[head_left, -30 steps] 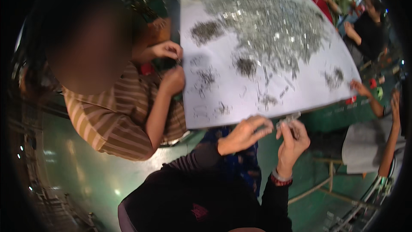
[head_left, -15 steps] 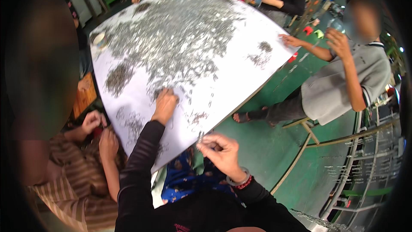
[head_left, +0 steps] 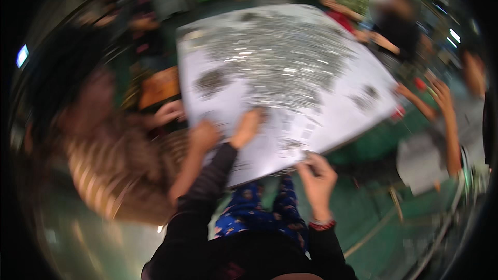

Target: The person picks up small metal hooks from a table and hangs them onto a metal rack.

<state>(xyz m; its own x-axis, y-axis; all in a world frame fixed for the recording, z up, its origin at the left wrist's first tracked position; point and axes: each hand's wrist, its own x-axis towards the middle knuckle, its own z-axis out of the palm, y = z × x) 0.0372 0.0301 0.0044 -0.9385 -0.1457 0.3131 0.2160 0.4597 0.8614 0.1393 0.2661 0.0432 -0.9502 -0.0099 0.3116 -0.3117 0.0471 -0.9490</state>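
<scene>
My left hand (head_left: 246, 128) reaches over the white table (head_left: 363, 119), its fingertips at the near edge of a wide spread of small shiny metal pieces (head_left: 290, 52). Motion blur smears those fingers, so I cannot tell whether they grip anything. At the table's near edge on the right, my right hand (head_left: 317, 176) is raised with thumb and fingers pinched together. A small metal piece (head_left: 302, 155) seems to be between the fingertips; its exact kind is too blurred to make out. A small group of loose pieces (head_left: 291, 144) lies on the table just beyond this hand.
Close on my left sits a person in a striped brown top (head_left: 104, 171), one hand (head_left: 204, 136) near my left forearm. Someone in a grey shirt (head_left: 428, 158) is at the right. Dark heaps (head_left: 211, 81) lie left and right on the table. More people sit along the far side.
The whole view has swung, shifting the table rightward in the picture. My left hand stays by the near edge of the pieces. The person on the left has brought a hand to the table edge.
</scene>
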